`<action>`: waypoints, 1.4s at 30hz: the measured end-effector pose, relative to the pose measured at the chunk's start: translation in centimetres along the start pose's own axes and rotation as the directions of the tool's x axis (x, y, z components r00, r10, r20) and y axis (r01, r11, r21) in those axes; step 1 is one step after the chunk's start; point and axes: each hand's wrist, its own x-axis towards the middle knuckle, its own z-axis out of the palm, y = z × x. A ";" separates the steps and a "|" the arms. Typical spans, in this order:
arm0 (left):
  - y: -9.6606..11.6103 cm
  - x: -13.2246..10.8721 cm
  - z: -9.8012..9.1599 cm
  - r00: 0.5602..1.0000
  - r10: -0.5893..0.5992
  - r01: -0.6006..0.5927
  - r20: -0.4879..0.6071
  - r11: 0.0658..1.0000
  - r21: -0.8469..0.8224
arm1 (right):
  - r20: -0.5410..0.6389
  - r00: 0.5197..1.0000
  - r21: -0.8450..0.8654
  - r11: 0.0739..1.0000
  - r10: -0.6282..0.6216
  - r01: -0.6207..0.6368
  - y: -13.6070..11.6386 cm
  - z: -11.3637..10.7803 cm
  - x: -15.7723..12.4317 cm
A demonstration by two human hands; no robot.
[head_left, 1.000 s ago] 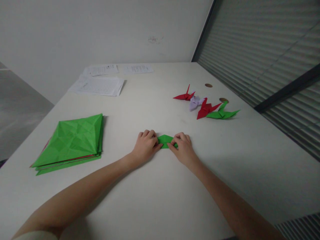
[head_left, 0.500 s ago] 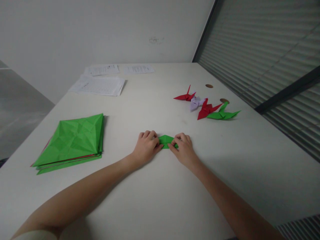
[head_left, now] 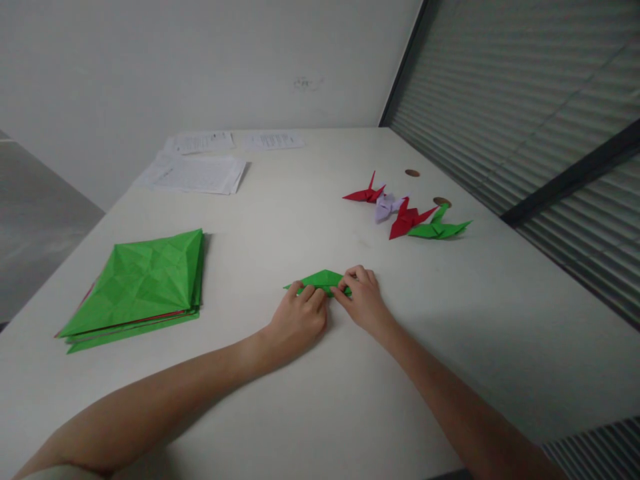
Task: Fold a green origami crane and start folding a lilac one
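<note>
A small green folded origami paper (head_left: 323, 277) lies on the white table between my hands, its peak pointing away from me and one tip sticking out to the left. My left hand (head_left: 303, 317) is closed, with curled fingers pressing on its near left edge; the thumb is hidden. The right end is pinched between the thumb and fingers of my right hand (head_left: 364, 293). Part of the paper's near edge is covered by both hands.
Left of my hands sits a stack of creased paper sheets (head_left: 150, 277), green on top. Folded cranes stand at the right: a red crane (head_left: 367, 195), a lilac crane (head_left: 385, 208), another red crane (head_left: 406, 222) and a green crane (head_left: 440, 229). Printed sheets (head_left: 200, 175) lie farther back.
My left hand has shifted from the paper's left end to its near edge, fingers now curled over it, baring the left tip. My right hand keeps its pinch. The view has shifted slightly.
</note>
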 end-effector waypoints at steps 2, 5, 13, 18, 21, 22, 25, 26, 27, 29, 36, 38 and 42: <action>0.2 0.1 0.0 1.000 0.009 -0.010 0.021 1.000 0.022 | 0.000 1.000 0.000 1.000 0.004 -0.004 0.0 0.0 0.0; 0.2 0.1 0.2 0.998 0.050 -0.050 0.040 0.999 0.012 | 0.000 1.000 -0.008 1.000 0.009 -0.009 0.0 0.0 0.1; 0.5 -0.2 0.2 0.999 0.012 -0.011 0.046 1.000 -0.014 | 0.009 1.000 -0.015 1.000 0.002 -0.002 0.1 -0.1 0.1; 0.9 -0.3 0.1 0.998 -0.010 0.009 0.067 1.000 0.006 | 0.020 1.000 -0.010 1.000 0.008 -0.008 0.0 -0.1 0.2; 1.2 -0.3 0.0 0.997 0.023 -0.027 0.071 0.998 0.061 | 0.023 1.000 -0.004 1.000 0.018 -0.018 0.0 -0.1 0.2; 1.3 -0.2 0.0 0.997 0.030 -0.035 0.065 0.996 0.083 | 0.023 1.000 0.000 1.000 0.021 -0.021 0.0 -0.1 0.2; 1.4 -0.2 -0.1 0.997 0.033 -0.041 0.073 0.994 0.105 | 0.019 1.000 0.009 1.000 0.022 -0.022 -0.1 -0.2 0.1; 1.4 -0.2 -0.2 0.996 0.033 -0.041 0.085 0.995 0.096 | 0.016 1.000 0.011 1.000 0.019 -0.019 -0.1 -0.2 0.1; 1.4 -0.2 -0.2 0.995 0.031 -0.039 0.097 0.996 0.084 | 0.012 1.000 0.012 1.000 0.015 -0.015 -0.1 -0.2 0.1; 1.4 -0.2 -0.3 0.994 0.013 -0.021 0.113 0.997 0.069 | 0.006 1.000 0.012 1.000 0.006 -0.006 -0.1 -0.2 0.1; 1.5 -0.1 -0.7 0.993 -0.024 0.012 0.114 0.995 0.103 | -0.028 0.999 -0.013 0.999 0.030 -0.030 -0.3 -0.3 0.0; 1.4 0.0 -0.7 0.992 -0.016 0.003 0.123 0.995 0.104 | -0.047 0.998 -0.031 0.998 0.051 -0.052 -0.4 -0.5 -0.1; 1.3 0.0 -0.9 0.993 -0.009 -0.004 0.114 0.993 0.116 | -0.070 0.991 -0.114 0.986 0.112 -0.119 -0.5 -0.9 -0.2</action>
